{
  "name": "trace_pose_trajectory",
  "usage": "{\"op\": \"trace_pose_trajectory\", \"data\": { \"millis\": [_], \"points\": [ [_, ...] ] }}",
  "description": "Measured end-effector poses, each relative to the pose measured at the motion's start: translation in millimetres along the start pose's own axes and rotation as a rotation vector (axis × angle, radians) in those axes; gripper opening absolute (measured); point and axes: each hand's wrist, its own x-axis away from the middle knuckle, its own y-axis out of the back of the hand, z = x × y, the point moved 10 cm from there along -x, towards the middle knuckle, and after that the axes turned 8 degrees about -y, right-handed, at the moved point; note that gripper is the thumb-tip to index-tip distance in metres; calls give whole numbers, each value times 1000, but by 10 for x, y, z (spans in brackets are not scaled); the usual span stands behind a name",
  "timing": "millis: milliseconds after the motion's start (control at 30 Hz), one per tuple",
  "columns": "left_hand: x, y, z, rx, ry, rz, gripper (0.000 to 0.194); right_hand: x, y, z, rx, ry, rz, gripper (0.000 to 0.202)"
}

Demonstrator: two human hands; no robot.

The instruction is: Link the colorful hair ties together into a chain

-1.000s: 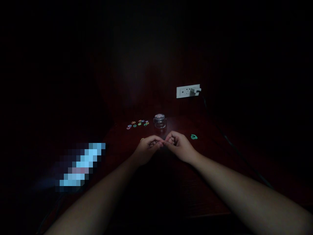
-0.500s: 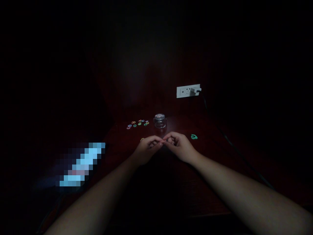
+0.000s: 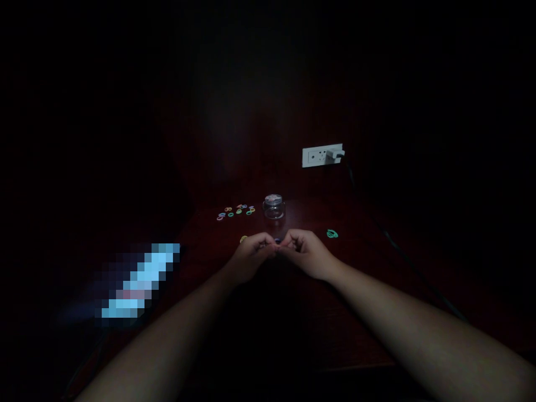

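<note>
On the near side of the clear round jar with patterned lid, the left hand and right hand meet, both narrowly pinching what seems a small bluish-purple band, mostly hidden. It could slip away if one pinch loosens in this weak light. The dark reddish tabletop carries small multicoloured rings left of the jar. Beyond it, rightward, a white rectangular wall socket shows; the room is very dark.

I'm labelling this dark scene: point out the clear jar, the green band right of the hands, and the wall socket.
Clear jar (image 3: 274, 211): head view, on its body.
Green band (image 3: 332, 234): head view, on its looped middle.
Wall socket (image 3: 317, 157): head view, on its faceplate.
</note>
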Motion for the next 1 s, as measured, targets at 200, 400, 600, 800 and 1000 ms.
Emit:
{"op": "trace_pose_trajectory", "data": {
  "millis": [200,400,600,800,1000],
  "points": [
    [3,-4,28,50,-11,7,21,33,-123,52,-44,3,110,29],
    [4,13,71,129,35,-76,21,5,-63,38,-83,0,70,29],
    [1,96,102,111,61,-146,19,-18,59,6,-43,20,-54,26],
    [9,78,114,88,75,-124,22,-22,134,7,1,58,-115,24],
    [11,66,130,85,65,-108,23,-35,149,-2,-12,48,-129,25]
  ]
}}
